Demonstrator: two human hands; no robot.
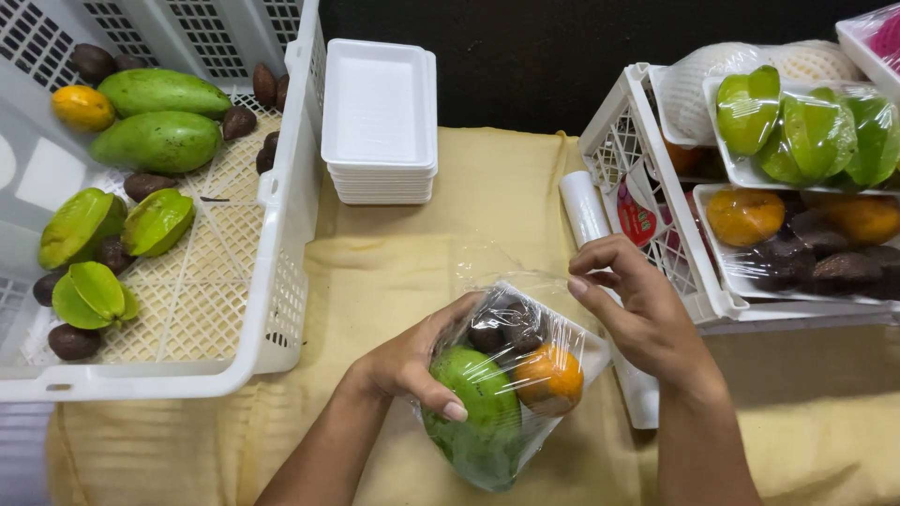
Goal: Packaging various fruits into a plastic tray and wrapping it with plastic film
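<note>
Left hand [412, 361] around wrapped fruit tray [506, 384], right hand [637, 309] pinching film [487, 267].

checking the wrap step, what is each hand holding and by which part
The left hand grips the wrapped fruit tray by its left side, thumb on the green fruit. The right hand pinches the clear film above it.

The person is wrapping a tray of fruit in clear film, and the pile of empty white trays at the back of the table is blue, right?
Not quite. The head view shows the pile of empty trays is white, not blue. The rest holds: the left hand holds the tray of fruit, and the right hand pulls clear film over it.
</note>
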